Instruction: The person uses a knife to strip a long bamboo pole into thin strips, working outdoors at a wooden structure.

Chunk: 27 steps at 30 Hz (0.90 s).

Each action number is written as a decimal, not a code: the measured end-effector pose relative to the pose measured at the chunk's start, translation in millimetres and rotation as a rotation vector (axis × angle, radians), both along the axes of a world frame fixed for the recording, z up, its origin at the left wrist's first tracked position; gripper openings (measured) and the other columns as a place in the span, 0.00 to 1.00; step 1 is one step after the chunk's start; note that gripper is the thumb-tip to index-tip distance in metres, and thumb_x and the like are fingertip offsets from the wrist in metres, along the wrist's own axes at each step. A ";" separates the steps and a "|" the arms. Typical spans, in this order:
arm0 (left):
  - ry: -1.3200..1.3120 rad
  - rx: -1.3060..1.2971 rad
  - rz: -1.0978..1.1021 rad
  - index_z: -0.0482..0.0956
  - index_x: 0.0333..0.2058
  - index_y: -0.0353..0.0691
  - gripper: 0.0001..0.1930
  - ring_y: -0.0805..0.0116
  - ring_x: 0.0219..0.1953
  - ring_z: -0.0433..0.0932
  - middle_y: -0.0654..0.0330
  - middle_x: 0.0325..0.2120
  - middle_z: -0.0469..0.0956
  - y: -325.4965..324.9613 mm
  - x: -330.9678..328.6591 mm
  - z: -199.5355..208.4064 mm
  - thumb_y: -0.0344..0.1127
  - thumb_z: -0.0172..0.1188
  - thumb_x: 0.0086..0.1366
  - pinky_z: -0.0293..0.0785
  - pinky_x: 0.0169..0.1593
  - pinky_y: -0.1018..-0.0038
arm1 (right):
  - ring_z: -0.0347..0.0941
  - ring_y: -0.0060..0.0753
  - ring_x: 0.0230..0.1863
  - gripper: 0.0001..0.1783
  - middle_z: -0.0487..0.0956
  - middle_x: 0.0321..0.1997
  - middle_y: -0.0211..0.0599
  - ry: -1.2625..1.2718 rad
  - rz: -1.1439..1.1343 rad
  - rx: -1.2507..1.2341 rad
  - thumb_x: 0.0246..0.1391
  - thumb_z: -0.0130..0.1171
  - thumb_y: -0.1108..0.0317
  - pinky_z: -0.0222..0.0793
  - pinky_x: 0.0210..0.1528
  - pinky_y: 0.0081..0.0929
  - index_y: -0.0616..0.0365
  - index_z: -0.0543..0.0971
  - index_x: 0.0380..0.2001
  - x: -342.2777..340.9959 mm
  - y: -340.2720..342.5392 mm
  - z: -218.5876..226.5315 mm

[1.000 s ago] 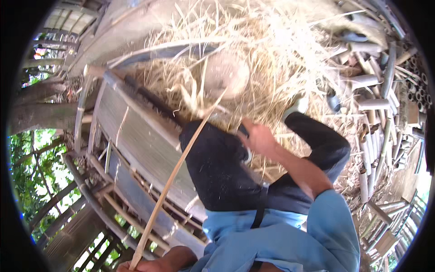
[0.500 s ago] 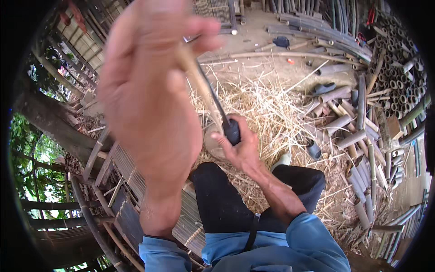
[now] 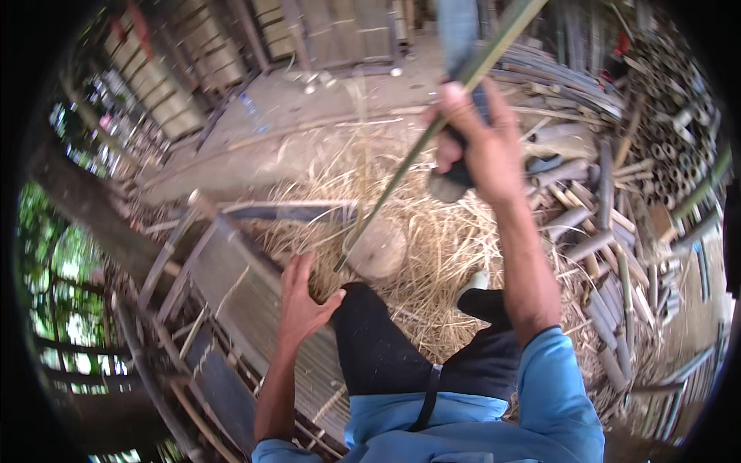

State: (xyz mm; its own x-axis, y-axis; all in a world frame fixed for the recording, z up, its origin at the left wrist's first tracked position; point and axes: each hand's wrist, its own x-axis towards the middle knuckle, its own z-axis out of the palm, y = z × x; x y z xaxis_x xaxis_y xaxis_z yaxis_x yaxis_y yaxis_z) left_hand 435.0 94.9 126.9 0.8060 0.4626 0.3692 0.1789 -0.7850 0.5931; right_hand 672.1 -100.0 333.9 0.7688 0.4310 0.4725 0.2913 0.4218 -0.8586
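Raised in front of me, my right hand (image 3: 486, 143) is closed around the dark handle (image 3: 457, 171) of a large knife. Its broad blade (image 3: 457, 35) points up and away, smeared by motion. The same hand also grips a long green bamboo strip (image 3: 401, 171) under the thumb. The strip slants from the upper right down to its lower end near my left knee. My left hand (image 3: 305, 301) is open beside that knee, fingers apart and holding nothing, a little short of the strip's lower end. Beyond the knees stands a round wooden chopping block (image 3: 377, 251).
Pale bamboo shavings (image 3: 440, 255) cover the ground around the block. At the left is a slatted bamboo bench (image 3: 239, 270), with a dark split bamboo length (image 3: 297, 212) beyond it. Cut bamboo pieces (image 3: 590, 243) lie at the right, near stacked bamboo tubes (image 3: 671, 131).
My right hand has risen away from me, carrying the knife and strip. My left hand has dropped from close before the camera to beside my left knee and now holds nothing.
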 end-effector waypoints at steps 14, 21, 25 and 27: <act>0.045 -0.317 0.090 0.78 0.36 0.34 0.11 0.63 0.29 0.72 0.54 0.25 0.70 -13.3 -255.1 -65.6 0.38 0.57 0.73 0.67 0.33 0.66 | 0.64 0.14 0.20 0.16 0.79 0.36 0.40 0.404 0.389 0.079 0.66 0.63 0.60 0.65 0.19 0.18 0.60 0.75 0.48 -80.5 111.6 -57.6; -0.076 -0.719 0.464 0.81 0.32 0.33 0.10 0.78 0.19 0.64 0.65 0.17 0.70 -64.1 -371.9 -20.3 0.33 0.61 0.71 0.61 0.24 0.74 | 0.69 0.16 0.21 0.17 0.78 0.36 0.40 0.431 0.513 -0.074 0.61 0.67 0.67 0.72 0.18 0.18 0.65 0.71 0.44 -161.4 199.7 -69.1; -0.083 -0.718 0.927 0.86 0.37 0.33 0.09 0.79 0.19 0.71 0.64 0.17 0.75 -110.4 -462.1 56.8 0.34 0.62 0.69 0.68 0.23 0.80 | 0.69 0.17 0.22 0.14 0.80 0.36 0.36 0.553 0.752 -0.051 0.60 0.67 0.68 0.71 0.20 0.21 0.60 0.74 0.44 -233.2 245.6 -87.3; -0.280 -0.460 1.143 0.83 0.38 0.36 0.09 0.81 0.17 0.70 0.66 0.23 0.76 -150.7 -533.4 56.4 0.36 0.63 0.68 0.63 0.18 0.80 | 0.69 0.16 0.22 0.15 0.82 0.38 0.37 0.634 0.912 -0.076 0.60 0.68 0.66 0.73 0.20 0.22 0.59 0.75 0.44 -281.8 251.9 -87.8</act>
